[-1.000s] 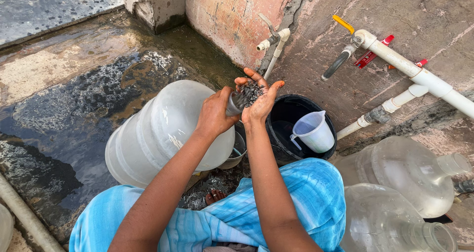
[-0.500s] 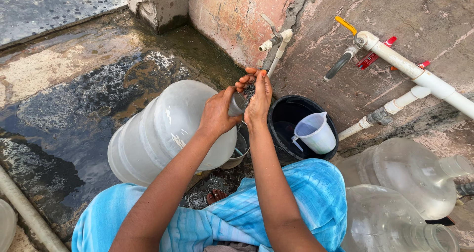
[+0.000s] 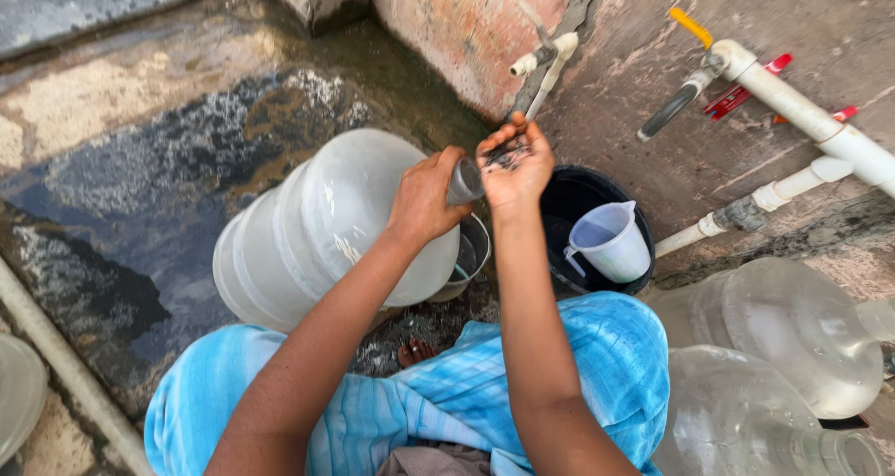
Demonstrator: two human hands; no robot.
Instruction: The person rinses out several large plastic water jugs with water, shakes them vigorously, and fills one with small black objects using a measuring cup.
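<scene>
**A:** Head camera, looking straight down. What is the left hand doing?

**B:** It is wrapped around the neck of a big clear water jug. The jug is tipped on its side, its mouth pointing right and its base toward the near left, resting against the person's blue cloth.

**A:** And the right hand?

**B:** It is cupped, palm up, fingers curled together, with a little heap of dark grit lying in it. It sits just beside the jug's mouth, touching or nearly touching the left hand; I cannot tell which.

**A:** What lies around them?

**B:** Just right of the hands is a black bucket with a pale plastic measuring jug standing in it. Under the jug's mouth there is a small metal pot. On the far wall a small tap hangs above the hands, and white pipes run along the right. Two more clear jugs lie at the near right.

**A:** The ground?

**B:** Wet stone floor on the left, dark and puddled.
</scene>
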